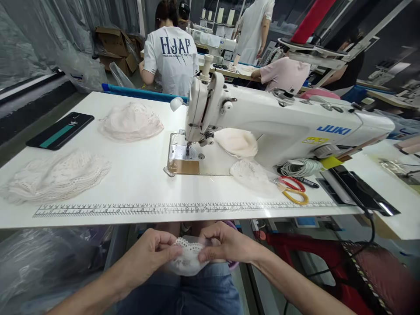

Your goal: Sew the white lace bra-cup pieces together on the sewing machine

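Both hands meet over the lap, below the near edge of the table. The left hand (149, 253) pinches the left side of a small white lace piece (187, 260) between thumb and fingers, and the right hand (226, 245) is closed on its right side, so the lace piece is held between them above the jeans.

On the table (141, 175), a printed ruler strip (164, 209) runs along the near edge. A white lace pile (55, 175) lies near the left near corner, and a pink lace pile (131, 122) sits farther back, with a dark phone (61, 130) at the left edge. The sewing machine (278, 122) stands across the middle and right, a cream cup piece (238, 142) under its arm and another lace piece (251, 175) just in front. Scissors with red and yellow handles (293, 190) lie near the right near edge.

Beyond the far edge, a person in a white printed shirt (172, 57) sits with their back turned.
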{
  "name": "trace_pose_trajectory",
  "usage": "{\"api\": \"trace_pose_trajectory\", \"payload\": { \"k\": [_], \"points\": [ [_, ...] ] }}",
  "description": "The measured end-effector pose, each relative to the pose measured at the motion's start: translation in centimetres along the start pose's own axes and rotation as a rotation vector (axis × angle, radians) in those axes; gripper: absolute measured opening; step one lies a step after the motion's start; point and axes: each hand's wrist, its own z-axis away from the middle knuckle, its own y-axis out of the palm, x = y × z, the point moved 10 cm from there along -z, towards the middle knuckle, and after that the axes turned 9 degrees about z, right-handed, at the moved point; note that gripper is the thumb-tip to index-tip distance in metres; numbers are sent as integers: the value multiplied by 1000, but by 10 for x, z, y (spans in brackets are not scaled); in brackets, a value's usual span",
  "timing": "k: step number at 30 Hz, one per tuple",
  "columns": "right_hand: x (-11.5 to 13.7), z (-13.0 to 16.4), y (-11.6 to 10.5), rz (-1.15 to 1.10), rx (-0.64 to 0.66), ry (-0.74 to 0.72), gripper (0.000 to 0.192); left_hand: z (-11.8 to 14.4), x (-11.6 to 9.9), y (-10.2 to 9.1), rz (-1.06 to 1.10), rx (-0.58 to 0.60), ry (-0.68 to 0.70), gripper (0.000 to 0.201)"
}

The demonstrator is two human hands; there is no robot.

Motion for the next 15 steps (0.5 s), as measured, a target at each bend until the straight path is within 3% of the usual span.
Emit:
{"api": "trace_pose_trajectory", "payload": {
  "k": [8,15],
  "points": [
    [1,3,-1,-103,58,-90,28,4,4,-4,-49,43,-41,34],
    [-9,3,6,-198,88,-26,38,1,7,0,40,98,-68,27]
  ]
}}
